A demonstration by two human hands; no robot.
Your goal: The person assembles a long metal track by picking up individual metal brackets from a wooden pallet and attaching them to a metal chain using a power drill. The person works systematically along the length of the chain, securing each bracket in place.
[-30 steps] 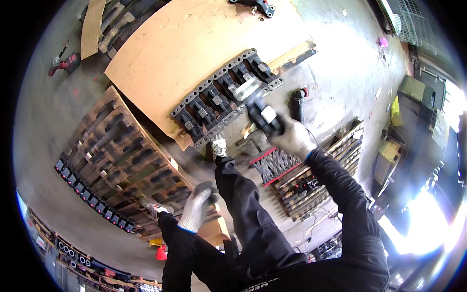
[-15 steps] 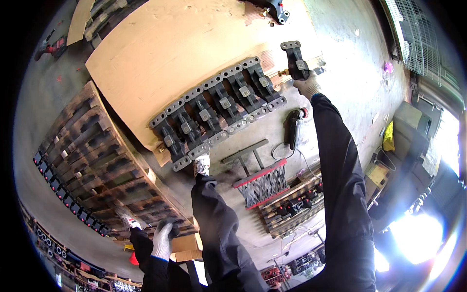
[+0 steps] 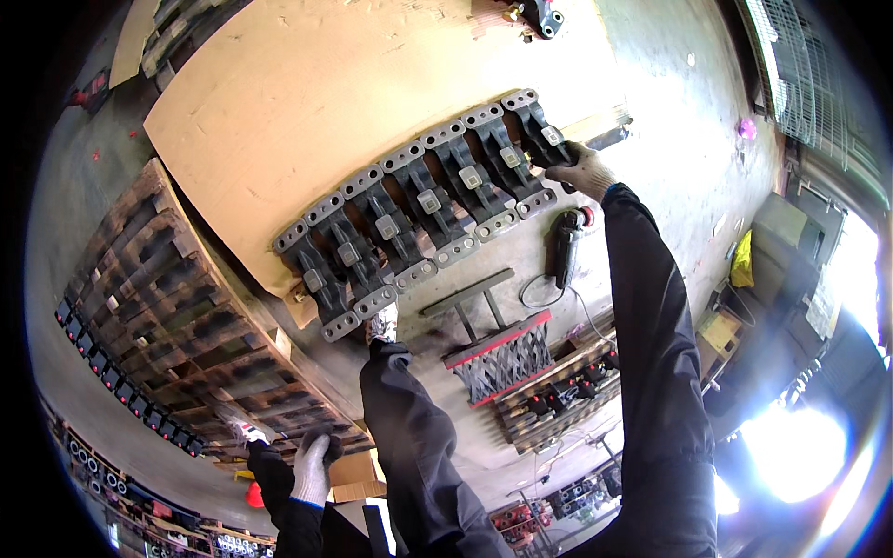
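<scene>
A dark metal bracket with a holed plate at its end [image 3: 539, 126] is held in my gloved right hand [image 3: 582, 173], whose fingers grip its near end. It lies beside the right end of a slanted row of several like brackets [image 3: 428, 202], each with a square pad in the middle. My left hand [image 3: 313, 468], in a white glove with a dark palm, hangs low beside my leg near the wooden pallet [image 3: 209, 307]. Its fingers show too poorly to tell how they are bent.
A large cardboard sheet [image 3: 307, 93] lies beyond the row. An angle grinder [image 3: 566, 246] with a cord rests on the floor nearer to me. A red-edged rack [image 3: 502, 358] and a small pallet [image 3: 558, 395] stand behind it. Another dark part [image 3: 542, 19] lies at the top.
My right hand has brought the bracket left and down against the row's right end; before, it stood apart. The left hand has hardly moved.
</scene>
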